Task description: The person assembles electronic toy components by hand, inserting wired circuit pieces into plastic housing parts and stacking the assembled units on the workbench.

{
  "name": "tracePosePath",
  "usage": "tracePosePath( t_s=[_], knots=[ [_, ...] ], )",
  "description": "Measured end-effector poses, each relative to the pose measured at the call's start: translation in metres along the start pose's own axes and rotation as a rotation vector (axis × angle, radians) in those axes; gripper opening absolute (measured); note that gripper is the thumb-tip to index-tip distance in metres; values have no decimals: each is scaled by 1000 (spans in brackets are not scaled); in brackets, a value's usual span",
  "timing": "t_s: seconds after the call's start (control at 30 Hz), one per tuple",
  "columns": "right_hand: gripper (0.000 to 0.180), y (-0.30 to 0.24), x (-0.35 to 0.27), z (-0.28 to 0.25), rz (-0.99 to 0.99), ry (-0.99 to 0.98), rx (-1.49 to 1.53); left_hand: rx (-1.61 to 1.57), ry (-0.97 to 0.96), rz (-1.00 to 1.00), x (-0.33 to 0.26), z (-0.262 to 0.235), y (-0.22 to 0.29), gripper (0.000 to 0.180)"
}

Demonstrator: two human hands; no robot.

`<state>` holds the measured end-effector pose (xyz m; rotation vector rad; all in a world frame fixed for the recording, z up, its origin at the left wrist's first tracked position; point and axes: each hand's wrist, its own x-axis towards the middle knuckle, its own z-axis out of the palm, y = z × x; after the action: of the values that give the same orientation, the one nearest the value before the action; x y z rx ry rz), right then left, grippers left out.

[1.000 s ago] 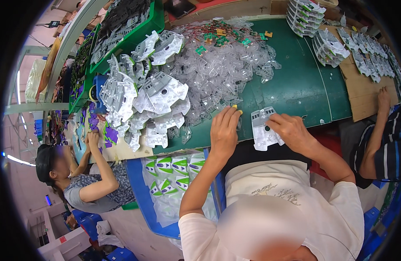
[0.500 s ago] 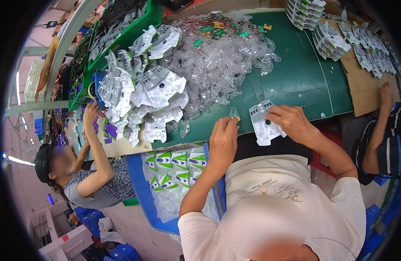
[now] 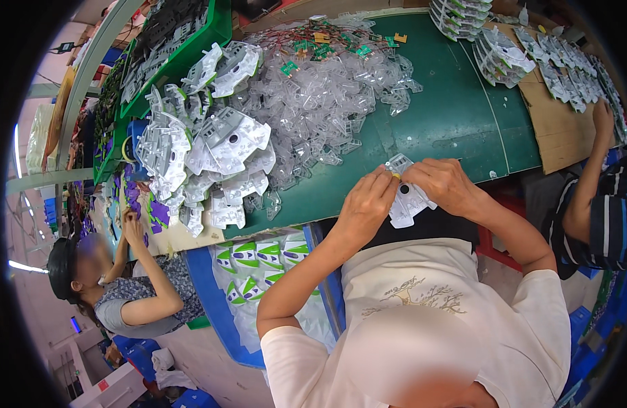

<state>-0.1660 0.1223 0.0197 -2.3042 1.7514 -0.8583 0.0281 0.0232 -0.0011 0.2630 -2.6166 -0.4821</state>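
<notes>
1. The green counter (image 3: 456,115) stretches across in front of you, its near edge just beyond your lap
2. At your left side, below the counter's near edge, a blue bin (image 3: 215,299) holds rows of white, green and purple parts among clear wrapping
3. Beyond your left hand, a wide heap of clear plastic pieces (image 3: 327,102) lies on the counter
4. Left of that heap and next to it, you have a loose pile of white and grey shells (image 3: 228,146), some edged in green
5. Your right hand (image 3: 446,183) is closed in a pinch, fingers and thumb gripping the upper right of one shell
6. Your left hand (image 3: 371,207) has its fingertips drawn together at the same shell's upper left; you may have a small piece there, but I cannot tell
7. The held shell (image 3: 412,207) is between your hands at the counter's near edge, its grey part away from you and its white part toward you
8. Small green circuit boards (image 3: 362,51) with red wires lie at the clear heap's far side
9. A tiny yellow patch (image 3: 396,175) shows at your left fingertips
</notes>
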Motion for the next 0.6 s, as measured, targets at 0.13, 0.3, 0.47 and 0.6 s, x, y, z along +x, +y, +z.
tracePosePath(
  t_s=[0.13,0.3,0.47,0.6],
  knots=[
    [13,4,3,1,51,11,14,-45,41,-80,9,6,3,27],
    [15,-2,3,-5,298,-18,129,-161,212,-133,1,12,-1,29],
    [27,-8,-13,-24,324,-95,203,-327,303,-256,1,22,6,43],
    [28,-11,-19,-26,313,-121,168,-412,214,-189,7,22,1,62]
  ],
)
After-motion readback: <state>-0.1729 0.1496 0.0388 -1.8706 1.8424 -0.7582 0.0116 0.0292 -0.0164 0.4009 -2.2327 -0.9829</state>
